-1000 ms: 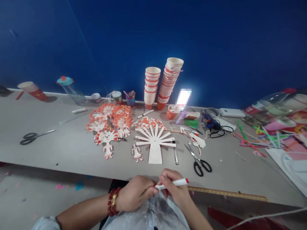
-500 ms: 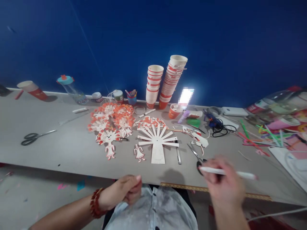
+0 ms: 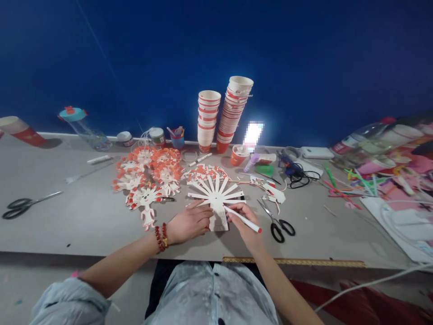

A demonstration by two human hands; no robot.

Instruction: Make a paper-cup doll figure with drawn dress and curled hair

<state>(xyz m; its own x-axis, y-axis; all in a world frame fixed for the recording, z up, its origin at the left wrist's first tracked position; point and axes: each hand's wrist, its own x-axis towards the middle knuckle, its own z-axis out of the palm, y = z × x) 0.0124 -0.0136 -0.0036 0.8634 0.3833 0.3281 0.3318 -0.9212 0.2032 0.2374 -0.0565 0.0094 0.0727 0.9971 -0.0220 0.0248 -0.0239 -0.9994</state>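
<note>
A white paper cutout [image 3: 219,219] with fanned strips at its top lies on the table before me. My left hand [image 3: 192,222] rests flat on its left side, fingers stretched out. In my right hand [image 3: 246,225] is a white marker with a red end [image 3: 246,220], its tip at the cutout just below the fan. The small dress-shaped cutout seen earlier is hidden, apparently under my left hand. Black-handled scissors [image 3: 278,225] lie open to the right. Left of my hands is a group of red-and-white paper dolls [image 3: 149,169], one with a dress body [image 3: 148,217].
Two tall stacks of paper cups [image 3: 207,122] stand against the blue wall, beside a lit phone [image 3: 253,135]. Another pair of scissors [image 3: 23,207] lies far left. Pipe cleaners [image 3: 343,196] and plastic bottles [image 3: 365,137] crowd the right. A patterned strip [image 3: 291,262] runs along the front edge.
My left hand has gone from a loose fist near my body to flat on the cutout. My right hand has brought the marker leftward onto it. The view has shifted slightly right.
</note>
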